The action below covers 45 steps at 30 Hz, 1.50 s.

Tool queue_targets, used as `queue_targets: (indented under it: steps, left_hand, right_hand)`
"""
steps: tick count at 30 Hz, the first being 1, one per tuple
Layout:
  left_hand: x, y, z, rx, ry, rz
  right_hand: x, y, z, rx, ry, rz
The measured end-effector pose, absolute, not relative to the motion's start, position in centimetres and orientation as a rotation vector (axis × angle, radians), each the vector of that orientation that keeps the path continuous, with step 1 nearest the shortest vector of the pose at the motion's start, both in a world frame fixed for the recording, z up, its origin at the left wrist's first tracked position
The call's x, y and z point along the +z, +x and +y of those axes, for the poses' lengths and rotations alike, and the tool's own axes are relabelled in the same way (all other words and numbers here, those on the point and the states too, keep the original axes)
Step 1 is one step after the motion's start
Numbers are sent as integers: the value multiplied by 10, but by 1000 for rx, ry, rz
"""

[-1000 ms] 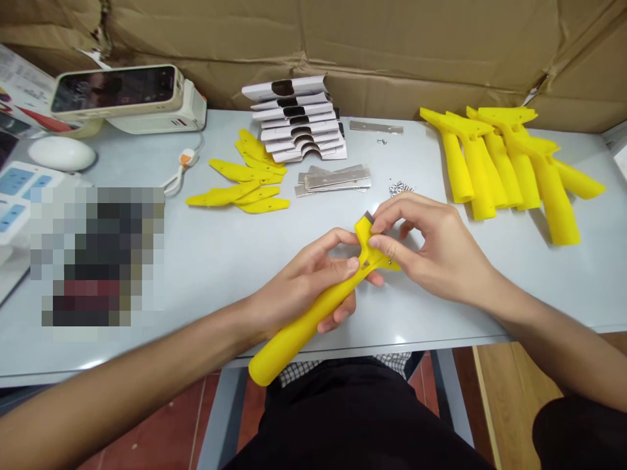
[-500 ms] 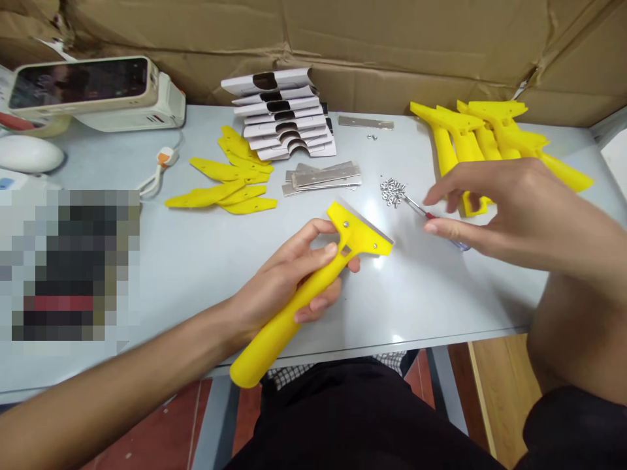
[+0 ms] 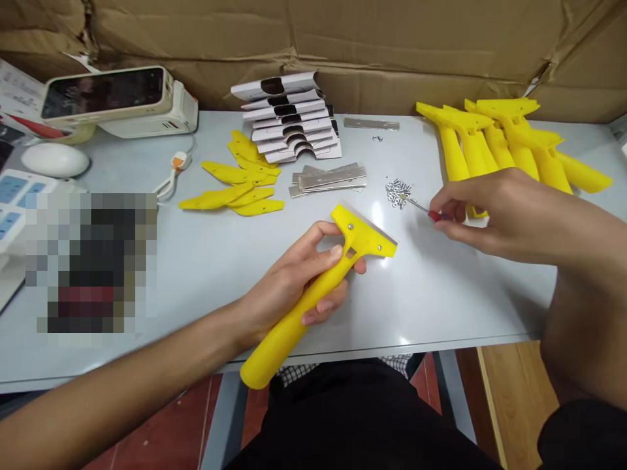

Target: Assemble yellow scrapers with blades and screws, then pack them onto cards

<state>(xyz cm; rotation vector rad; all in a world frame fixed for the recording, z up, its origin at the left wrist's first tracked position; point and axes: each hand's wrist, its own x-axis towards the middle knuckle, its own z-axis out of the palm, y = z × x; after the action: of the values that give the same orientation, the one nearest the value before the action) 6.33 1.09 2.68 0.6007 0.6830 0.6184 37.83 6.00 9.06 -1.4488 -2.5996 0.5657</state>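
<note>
My left hand (image 3: 296, 271) is wrapped round the handle of a yellow scraper (image 3: 287, 333), tilted up to the right above the table's front. Two screws show in the scraper's head, and a metal blade edge runs along its far side. My right hand (image 3: 504, 212) pinches a small screwdriver (image 3: 434, 215) by its red part between thumb and fingers; the rest of the handle is hidden by the hand. The screwdriver's tip reaches the pile of small screws (image 3: 398, 194). Left of that pile lie several metal blades (image 3: 336, 176).
Several yellow scraper handles (image 3: 455, 153) are heaped at the back right. Flat yellow pieces (image 3: 225, 196) and folded white cards (image 3: 289, 124) sit left of centre. A lone blade (image 3: 371, 124) lies behind loose screws (image 3: 377, 138). A phone (image 3: 105, 94) leans at back left; cardboard (image 3: 367, 52) stands behind.
My right hand's fingers have closed on the screwdriver, which lay under them on the table. My left hand keeps its hold on the scraper. The whole view has shifted slightly.
</note>
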Motion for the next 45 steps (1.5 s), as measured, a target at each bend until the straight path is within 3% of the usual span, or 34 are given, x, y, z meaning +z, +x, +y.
queue_targets:
  steps: [9,35,45]
  left_hand:
    - [30,65,11,590,636,678]
    - [31,64,10,586,638,702]
    - [30,66,11,606,648,685]
  right_hand:
    - [89,349,43,326,-1126,-2683]
    - [83,344,37,32,-1139,-2655]
    - [99,334,32,-337,-1090,-2705]
